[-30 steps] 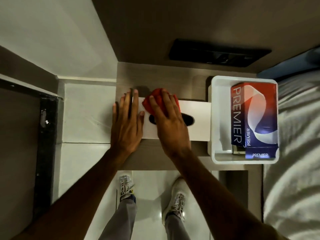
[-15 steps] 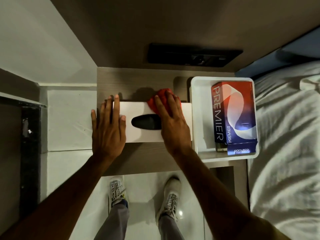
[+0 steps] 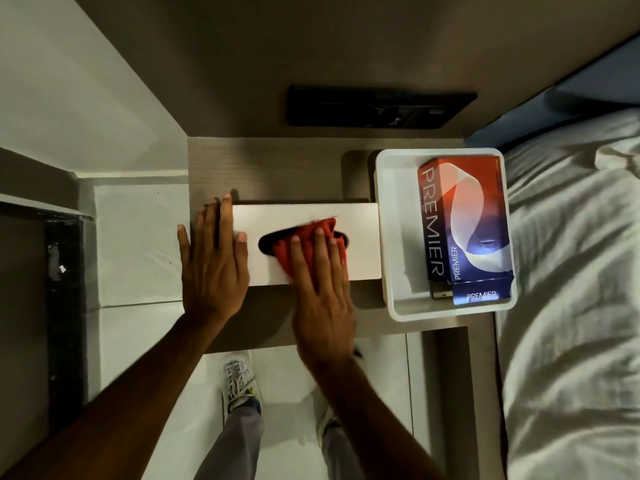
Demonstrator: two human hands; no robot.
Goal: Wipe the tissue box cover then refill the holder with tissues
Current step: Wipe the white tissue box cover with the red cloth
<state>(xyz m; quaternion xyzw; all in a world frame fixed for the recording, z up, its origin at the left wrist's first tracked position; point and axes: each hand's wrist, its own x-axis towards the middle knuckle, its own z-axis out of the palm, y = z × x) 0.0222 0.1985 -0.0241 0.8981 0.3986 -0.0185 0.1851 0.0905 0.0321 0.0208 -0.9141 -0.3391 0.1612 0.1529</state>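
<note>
A white tissue box cover [image 3: 360,233] with a dark oval slot lies flat on a small wooden bedside table [image 3: 270,168]. My left hand [image 3: 213,261] lies flat with fingers spread on the cover's left end. My right hand [image 3: 320,292] presses a red cloth [image 3: 304,240] onto the cover's near middle, over the slot. To the right, a red and blue PREMIER tissue pack [image 3: 464,223] lies in a white tray [image 3: 391,237].
A bed with a rumpled white sheet [image 3: 571,271] fills the right side. A dark panel [image 3: 377,105] is set into the wall behind the table. White floor tiles [image 3: 138,244] lie left of the table, and my shoes [image 3: 239,379] stand below its front edge.
My right hand and the red cloth have slid from the cover's far edge toward me, onto the slot and near side. My left hand stays on the left end.
</note>
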